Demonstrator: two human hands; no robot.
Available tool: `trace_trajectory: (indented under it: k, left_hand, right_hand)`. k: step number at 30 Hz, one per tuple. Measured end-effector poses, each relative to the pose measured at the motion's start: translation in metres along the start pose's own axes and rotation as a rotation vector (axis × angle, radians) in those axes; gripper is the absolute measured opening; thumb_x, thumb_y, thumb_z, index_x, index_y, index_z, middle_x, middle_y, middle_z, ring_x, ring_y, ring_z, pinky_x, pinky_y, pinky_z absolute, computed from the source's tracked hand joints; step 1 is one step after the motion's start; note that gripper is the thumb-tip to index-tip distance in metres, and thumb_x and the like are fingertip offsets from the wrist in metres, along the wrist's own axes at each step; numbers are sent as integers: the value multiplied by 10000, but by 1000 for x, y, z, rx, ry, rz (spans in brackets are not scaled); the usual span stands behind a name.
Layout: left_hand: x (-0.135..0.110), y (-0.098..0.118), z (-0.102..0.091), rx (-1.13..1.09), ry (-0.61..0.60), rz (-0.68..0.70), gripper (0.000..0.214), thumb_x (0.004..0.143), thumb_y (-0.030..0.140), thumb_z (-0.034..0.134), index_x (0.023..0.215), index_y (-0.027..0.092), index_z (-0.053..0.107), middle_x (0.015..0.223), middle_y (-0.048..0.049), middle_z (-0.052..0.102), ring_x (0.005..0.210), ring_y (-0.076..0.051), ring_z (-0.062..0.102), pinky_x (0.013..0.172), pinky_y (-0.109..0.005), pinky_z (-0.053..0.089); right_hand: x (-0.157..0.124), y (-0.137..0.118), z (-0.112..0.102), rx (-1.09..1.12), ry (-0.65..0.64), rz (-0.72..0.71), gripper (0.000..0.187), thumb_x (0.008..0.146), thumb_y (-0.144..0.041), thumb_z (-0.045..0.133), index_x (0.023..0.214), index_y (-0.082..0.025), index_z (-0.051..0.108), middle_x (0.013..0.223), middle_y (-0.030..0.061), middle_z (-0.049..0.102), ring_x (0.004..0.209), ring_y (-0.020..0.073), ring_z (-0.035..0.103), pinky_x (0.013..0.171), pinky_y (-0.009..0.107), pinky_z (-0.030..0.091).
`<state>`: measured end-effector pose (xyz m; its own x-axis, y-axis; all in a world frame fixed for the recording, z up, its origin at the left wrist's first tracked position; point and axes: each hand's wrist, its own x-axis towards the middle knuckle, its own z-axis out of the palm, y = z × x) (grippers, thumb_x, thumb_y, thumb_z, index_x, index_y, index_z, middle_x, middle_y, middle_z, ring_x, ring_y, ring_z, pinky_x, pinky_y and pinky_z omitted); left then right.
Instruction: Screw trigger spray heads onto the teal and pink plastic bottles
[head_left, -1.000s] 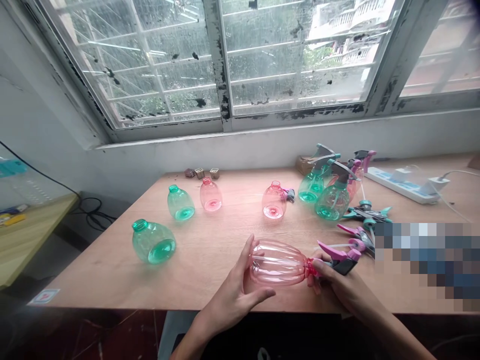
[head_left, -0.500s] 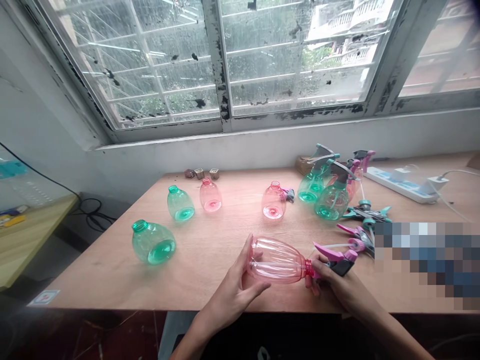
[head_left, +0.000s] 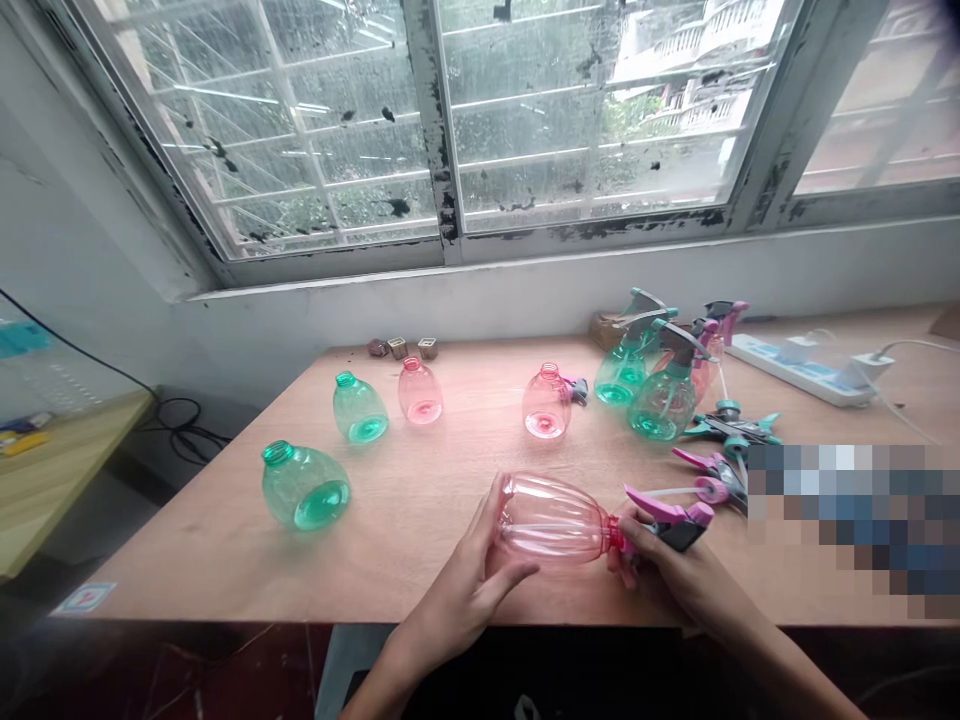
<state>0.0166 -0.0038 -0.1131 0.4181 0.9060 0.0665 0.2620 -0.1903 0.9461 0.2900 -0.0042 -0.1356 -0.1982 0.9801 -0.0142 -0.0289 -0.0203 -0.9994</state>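
A clear pink spray bottle [head_left: 555,520] lies sideways in the air above the table's front edge, its neck to the right. My left hand [head_left: 469,575] is wrapped round the bottle's base, thumb below and fingers behind it. At the neck, my right hand [head_left: 664,560] grips the collar of a pink and dark grey spray head [head_left: 675,518]; some of its fingertips are hidden. The spray head's straw shows inside the bottle. Beyond my hands stands an open-necked pink bottle [head_left: 546,405].
To the left stand two green bottles [head_left: 307,490] [head_left: 360,410] and another pink bottle [head_left: 421,393]. Capped green sprayers [head_left: 664,400], loose spray heads [head_left: 724,478] and a white power strip [head_left: 806,370] are at the right. Small boxes [head_left: 427,348] lie near the wall.
My right fingers have shifted slightly around the collar at the neck. The bottle and my left hand stay almost in place.
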Motion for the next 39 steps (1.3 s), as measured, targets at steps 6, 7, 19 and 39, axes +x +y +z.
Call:
trace_trajectory:
  k: [6,7,19,39]
  left_hand:
    - [-1,1,1,-144,-39,-46,924,942,461,706,1649,303,133,1703,-101,288,1555,-305,304,1297,-492,205]
    - [-1,2,0,-179,-38,-53,900,960,491,670,1650,288,128,1705,-114,280,1550,-309,315,1293,-497,217]
    - [2,-2,1,-288,-25,-11,899,876,340,808,1607,365,285,1678,-61,348,1511,-314,385,1269,-471,296]
    - [-1,1,0,-256,-33,9,845,913,339,771,1600,423,285,1712,-12,289,1526,-304,375,1253,-435,349]
  right_hand:
    - [0,2,1,67,32,-10,447,958,-566,639,702,-200,654,646,14,707,585,167,613,613,294,453]
    - [-1,2,1,67,34,-7,445,959,-565,638,706,-199,655,650,15,711,584,167,614,613,294,454]
    - [0,3,-1,71,91,2,469,958,-591,622,716,-195,689,651,13,686,588,179,627,633,301,479]
    - [2,7,1,214,179,87,462,907,-594,687,696,-184,660,617,20,695,532,165,602,580,284,461]
